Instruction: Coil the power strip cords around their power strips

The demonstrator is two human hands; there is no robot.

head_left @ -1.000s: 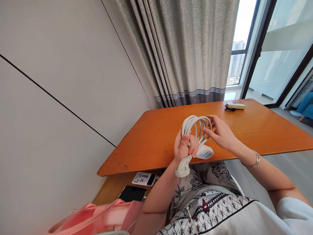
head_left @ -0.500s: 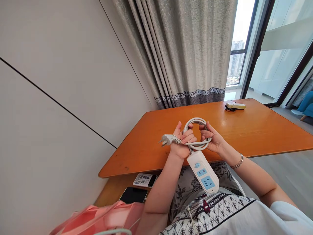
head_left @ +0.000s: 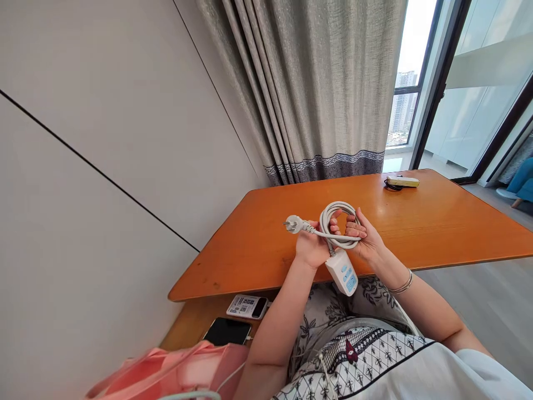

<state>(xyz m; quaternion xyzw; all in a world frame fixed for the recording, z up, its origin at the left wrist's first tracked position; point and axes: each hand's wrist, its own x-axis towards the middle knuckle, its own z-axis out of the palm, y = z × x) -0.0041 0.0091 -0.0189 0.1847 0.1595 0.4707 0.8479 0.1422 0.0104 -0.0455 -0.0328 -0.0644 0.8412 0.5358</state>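
While the left hand [head_left: 314,247] grips the left side of the coiled white cord [head_left: 324,222], the right hand [head_left: 361,238] closes around its right side, with its fingers curled through the loop and the thumb pointing upward. Some of the left fingertips also show inside the loop, close to the right fingers. Both hands hold the bundle above the near part of the orange-brown surface [head_left: 233,250].

From the left of the coil, the white plug [head_left: 293,224] sticks out past the left hand, its pins pointing left. Below the coil, between the two wrists, hangs the white power strip [head_left: 341,272], tilted, with its light-blue socket panels visible and its lower end over the person's lap. A thin bracelet [head_left: 403,282] circles the right wrist.

At the far right of the surface lies a pale yellow block [head_left: 402,181] with a black cord [head_left: 392,185] bunched beside it, well apart from the hands. On a lower wooden ledge [head_left: 183,319] at the near left are a white device [head_left: 245,306] with printed markings and a dark-screened phone [head_left: 228,331]. Nearer on the left is a pink bag [head_left: 195,369]. Beyond the far edge hangs a grey curtain [head_left: 333,83].
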